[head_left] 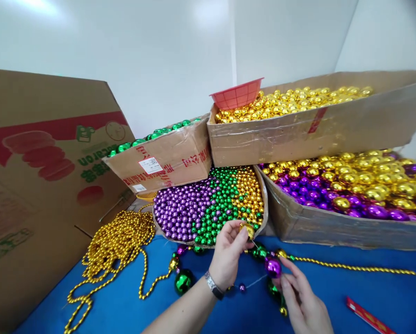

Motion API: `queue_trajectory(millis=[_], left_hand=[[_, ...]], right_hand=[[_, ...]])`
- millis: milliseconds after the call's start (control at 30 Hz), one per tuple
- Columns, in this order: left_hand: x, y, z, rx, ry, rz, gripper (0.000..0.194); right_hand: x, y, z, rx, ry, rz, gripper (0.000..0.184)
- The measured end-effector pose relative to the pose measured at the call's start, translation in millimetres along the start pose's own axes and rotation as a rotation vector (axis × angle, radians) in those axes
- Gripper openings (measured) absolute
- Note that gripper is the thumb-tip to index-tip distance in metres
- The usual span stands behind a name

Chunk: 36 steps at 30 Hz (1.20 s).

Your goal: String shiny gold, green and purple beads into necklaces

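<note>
My left hand (228, 255), with a silver watch (214, 285) on its wrist, pinches a shiny gold bead (247, 231) between thumb and fingers. A thin string (256, 280) runs by it, carrying a small purple bead (241, 287). My right hand (303, 297) has its fingertips closed at the side of a large purple bead (273, 267). Around the hands lies a strung bead garland with green beads (259, 252), a big green bead (184, 281) and a gold bead chain (354, 266) reaching right. Part of the garland is hidden behind my left hand.
Small purple, green and gold beads fill a low container (261, 227) ahead. Boxes of green balls (173, 171) and gold balls (280, 139) sit above; another box (333, 229) stands right. Gold chain (120, 241) is heaped left. A red packet (368, 316) lies on the blue table (124, 306).
</note>
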<state>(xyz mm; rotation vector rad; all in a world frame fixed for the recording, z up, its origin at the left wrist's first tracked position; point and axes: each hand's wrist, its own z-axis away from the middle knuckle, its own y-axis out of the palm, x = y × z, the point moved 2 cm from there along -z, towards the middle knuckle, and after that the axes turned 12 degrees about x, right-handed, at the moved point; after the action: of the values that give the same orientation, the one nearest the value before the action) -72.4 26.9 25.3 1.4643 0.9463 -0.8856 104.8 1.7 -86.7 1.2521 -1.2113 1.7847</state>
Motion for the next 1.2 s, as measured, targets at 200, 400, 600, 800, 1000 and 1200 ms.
queue_trajectory(millis=[200,400,600,800,1000,1200], left_hand=[[2.1,2.0,0.3,-0.016,-0.056,0.092,0.023],[4.8,7.2,2.4,-0.035,-0.036,0.136,0.022],[1.8,8.2,3.4,0.028,-0.055,0.042,0.026],[1.7,4.3,1.4,-0.022,-0.028,-0.042,0.025],[3.7,8.9,2.7,-0.006,-0.044,-0.015,0.028],[3.9,7.5,2.5,-0.022,-0.045,0.002,0.027]], right_hand=[[2.5,-2.9,4.0,-0.049,0.003,0.030,0.054],[-1.2,-0.2,2.8,-0.087,-0.001,-0.041,0.055],[-4.7,0.9,2.3,-0.081,-0.044,-0.024,0.052],[3.5,-1.9,5.8,-0.178,-0.132,0.213,0.042],[4.8,-5.9,7.1,-0.199,-0.201,0.341,0.037],[8.2,-11.4,8.7,-0.175,-0.245,0.360,0.035]])
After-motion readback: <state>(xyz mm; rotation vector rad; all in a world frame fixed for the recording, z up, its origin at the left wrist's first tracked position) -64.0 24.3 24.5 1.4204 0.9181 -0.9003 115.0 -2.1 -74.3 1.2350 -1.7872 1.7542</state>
